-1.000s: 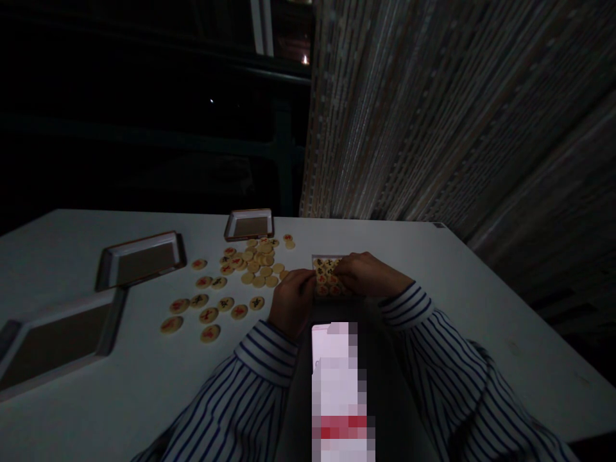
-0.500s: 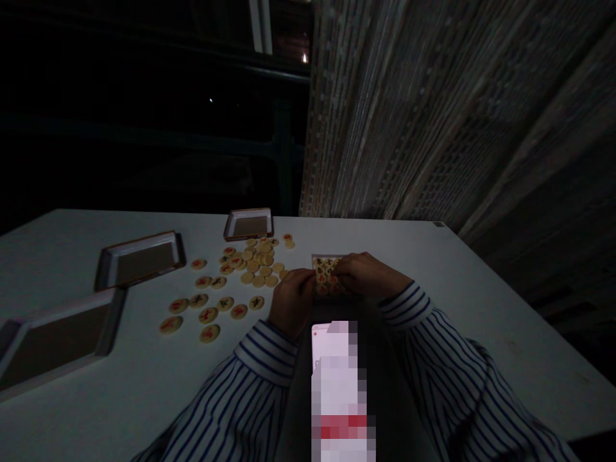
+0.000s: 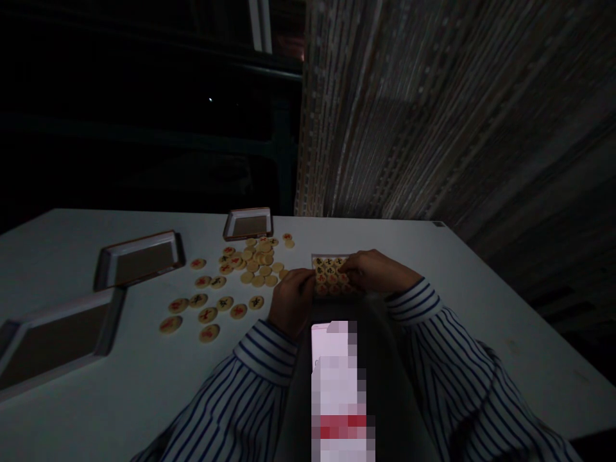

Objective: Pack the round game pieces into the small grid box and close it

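A small open box (image 3: 315,296) stands near the table's front edge, with round wooden Chinese chess pieces (image 3: 330,271) lying in rows inside, marked in red and black. My left hand (image 3: 291,298) is closed at the box's left edge, thumb and fingers pinching its side. Over the right part of the box is my right hand (image 3: 373,269), its fingers bent down and closed onto a piece in the rows; the fingertips are partly hidden. Left of the box, loose Chinese chess pieces (image 3: 260,256) lie in a heap, some face down. Others (image 3: 208,314) are spread nearer, face up.
Three shallow trays or lids stand on the white table (image 3: 433,359): one at the back (image 3: 249,224), one at the left (image 3: 139,260) and one at the near left (image 3: 52,340). A lit phone (image 3: 330,340) is below the box. A curtain (image 3: 375,128) hangs behind.
My right hand has shifted a little to the right, uncovering more pieces in the box. My left hand and the loose pieces have stayed in place.
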Motion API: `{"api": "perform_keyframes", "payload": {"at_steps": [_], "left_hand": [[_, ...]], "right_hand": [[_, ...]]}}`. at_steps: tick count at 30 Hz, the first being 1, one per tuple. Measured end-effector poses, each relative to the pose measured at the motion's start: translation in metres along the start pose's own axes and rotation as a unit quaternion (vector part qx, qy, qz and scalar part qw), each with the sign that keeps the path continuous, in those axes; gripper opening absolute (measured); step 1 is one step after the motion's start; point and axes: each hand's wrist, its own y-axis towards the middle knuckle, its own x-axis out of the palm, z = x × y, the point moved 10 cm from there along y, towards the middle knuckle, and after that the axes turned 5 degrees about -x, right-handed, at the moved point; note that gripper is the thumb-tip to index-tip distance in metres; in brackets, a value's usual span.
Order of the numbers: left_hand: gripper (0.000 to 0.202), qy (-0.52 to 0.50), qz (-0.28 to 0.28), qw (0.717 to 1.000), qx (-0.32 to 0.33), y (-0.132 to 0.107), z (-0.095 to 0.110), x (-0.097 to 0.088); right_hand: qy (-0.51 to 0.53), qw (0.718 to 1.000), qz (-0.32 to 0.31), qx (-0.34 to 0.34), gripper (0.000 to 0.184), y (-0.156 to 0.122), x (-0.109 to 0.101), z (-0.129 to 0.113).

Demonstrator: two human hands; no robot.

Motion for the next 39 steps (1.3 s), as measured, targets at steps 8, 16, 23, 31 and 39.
{"api": "perform_keyframes", "payload": {"at_steps": [8,16,23,31,39], "left_hand": [[0.021,0.008,-0.009,1.000,-0.003,0.0012,0.0005,0.0007],[0.022,0.006,-0.006,1.000,-0.003,0.0009,0.0008,0.0003],[0.022,0.009,-0.010,1.000,0.001,0.0008,0.0022,0.0002],[0.022,0.008,-0.008,1.000,-0.003,0.0013,0.0012,0.0002],[0.021,-0.002,-0.003,1.000,0.002,0.0007,0.0019,-0.0010]], "right_hand": [[-0.006,0.999,0.002,-0.036,0.027,0.0029,0.0061,-0.0007],[-0.009,0.999,-0.004,-0.038,0.027,0.0037,0.0088,-0.0003],[-0.006,0.999,0.001,-0.033,0.028,0.0031,0.0065,-0.0007],[-0.004,1.000,-0.001,-0.022,0.027,0.0036,0.0072,0.0007],[-0.004,0.999,0.012,-0.038,0.026,0.0043,0.0071,-0.0004]]}}
